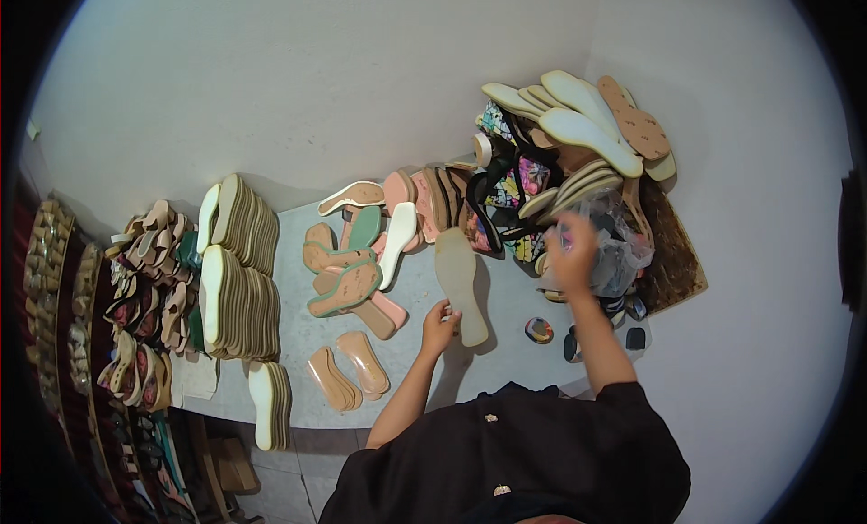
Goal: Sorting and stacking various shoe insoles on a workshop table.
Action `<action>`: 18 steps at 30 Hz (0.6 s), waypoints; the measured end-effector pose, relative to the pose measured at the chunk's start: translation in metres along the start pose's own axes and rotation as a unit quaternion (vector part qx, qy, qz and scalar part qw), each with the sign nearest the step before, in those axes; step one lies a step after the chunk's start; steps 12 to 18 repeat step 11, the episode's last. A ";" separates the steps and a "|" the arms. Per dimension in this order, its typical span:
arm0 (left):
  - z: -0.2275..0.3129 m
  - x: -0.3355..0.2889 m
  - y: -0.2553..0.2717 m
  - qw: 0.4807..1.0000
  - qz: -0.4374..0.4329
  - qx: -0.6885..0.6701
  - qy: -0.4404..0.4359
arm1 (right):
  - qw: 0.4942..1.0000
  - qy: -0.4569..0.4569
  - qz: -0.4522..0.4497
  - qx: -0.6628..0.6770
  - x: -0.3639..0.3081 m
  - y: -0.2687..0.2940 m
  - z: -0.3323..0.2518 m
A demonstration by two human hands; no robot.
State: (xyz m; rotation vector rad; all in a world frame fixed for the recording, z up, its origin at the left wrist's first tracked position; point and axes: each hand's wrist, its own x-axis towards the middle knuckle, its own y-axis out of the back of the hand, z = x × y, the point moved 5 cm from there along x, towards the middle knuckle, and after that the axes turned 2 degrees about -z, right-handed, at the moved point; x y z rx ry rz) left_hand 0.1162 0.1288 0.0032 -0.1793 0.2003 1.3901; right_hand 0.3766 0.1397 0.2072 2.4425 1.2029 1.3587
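Observation:
My left hand (440, 328) pinches the lower left edge of a long pale shoe sole (460, 285), which casts a shadow beside it on the grey table. Over at the right, my right hand (572, 255) is blurred by motion in front of a crumpled clear plastic bag (619, 251); whether its fingers hold anything cannot be made out. A small round multicoloured object (539, 330) lies on the table below that hand. Two small dark objects flank my right forearm, one being a black piece (636, 338).
Tall stacks of cream soles (241, 303) line the table's left side. Loose green and tan insoles (348, 287) lie mid-table, with clear-wrapped insoles (363, 362) nearer me. Patterned shoe pieces (519, 183) and white soles (591, 138) pile up against the wall by a brown board (679, 258).

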 end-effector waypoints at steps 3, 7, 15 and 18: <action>-0.034 -0.001 0.002 0.999 -0.009 0.022 0.038 | 0.968 -0.048 0.091 -0.227 0.069 0.046 0.034; -0.047 0.001 0.005 0.985 -0.014 0.174 0.017 | 0.933 -0.208 0.012 -0.293 0.107 0.059 0.086; -0.022 -0.009 0.011 0.952 0.004 0.304 0.018 | 0.907 -0.116 0.034 -0.402 0.094 0.043 0.071; -0.022 -0.009 0.011 0.952 0.004 0.304 0.018 | 0.907 -0.116 0.034 -0.402 0.094 0.043 0.071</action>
